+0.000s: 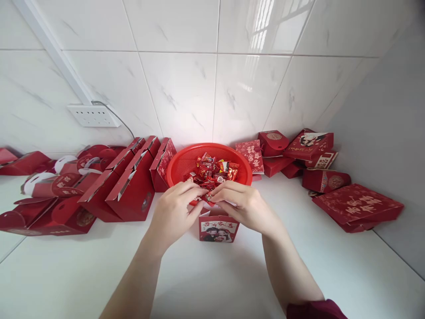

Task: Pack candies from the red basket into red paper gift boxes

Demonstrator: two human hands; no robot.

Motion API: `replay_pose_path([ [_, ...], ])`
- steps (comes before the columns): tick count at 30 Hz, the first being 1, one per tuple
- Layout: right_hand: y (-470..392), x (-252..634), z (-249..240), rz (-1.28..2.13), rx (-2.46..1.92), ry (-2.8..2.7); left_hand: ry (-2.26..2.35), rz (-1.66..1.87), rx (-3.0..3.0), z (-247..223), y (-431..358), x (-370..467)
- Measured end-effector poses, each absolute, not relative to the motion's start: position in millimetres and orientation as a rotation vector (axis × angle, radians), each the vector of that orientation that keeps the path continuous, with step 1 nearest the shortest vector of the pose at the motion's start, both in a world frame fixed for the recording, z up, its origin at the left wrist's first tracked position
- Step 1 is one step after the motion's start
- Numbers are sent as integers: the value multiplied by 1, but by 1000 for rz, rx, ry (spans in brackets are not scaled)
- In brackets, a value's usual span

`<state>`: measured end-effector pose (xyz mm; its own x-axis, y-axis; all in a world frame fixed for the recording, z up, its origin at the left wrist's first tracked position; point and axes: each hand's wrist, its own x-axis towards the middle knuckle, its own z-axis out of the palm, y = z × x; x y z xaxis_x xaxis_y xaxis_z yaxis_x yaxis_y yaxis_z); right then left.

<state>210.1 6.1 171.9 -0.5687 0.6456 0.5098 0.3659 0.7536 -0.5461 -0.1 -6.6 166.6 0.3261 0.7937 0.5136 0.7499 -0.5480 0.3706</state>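
A round red plastic basket stands against the tiled wall, with several wrapped candies heaped inside. Over its near rim my left hand and my right hand meet, fingers bent and pinched together. Between their fingertips is a small red wrapped candy, which both hands seem to grip. Directly below the hands a red gift box with a cartoon couple on its front stands upright. Its top is partly hidden by my fingers, so its inside does not show.
Upright red boxes stand in a row at left, beside lower boxes with rounded flaps. More red boxes are piled at right, one large box lying nearer. A socket strip with a cable is on the wall.
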Motion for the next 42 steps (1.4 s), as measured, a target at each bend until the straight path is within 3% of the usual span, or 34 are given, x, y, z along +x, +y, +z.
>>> replay_pose_path([
  [5, 3, 216, 175, 333, -691, -2141, 1315, 1137, 1784, 168, -6, -4],
  [10, 3, 216, 175, 231, -668, -2133, 1040, 993, 1549, 168, -4, 0],
  [18, 12, 217, 167, 373, -740, -2069, 1333, 1059, 1858, 172, -4, 8],
  [42, 13, 223, 168, 424, -826, -2164, 1352, 959, 2160, 166, -1, 8],
])
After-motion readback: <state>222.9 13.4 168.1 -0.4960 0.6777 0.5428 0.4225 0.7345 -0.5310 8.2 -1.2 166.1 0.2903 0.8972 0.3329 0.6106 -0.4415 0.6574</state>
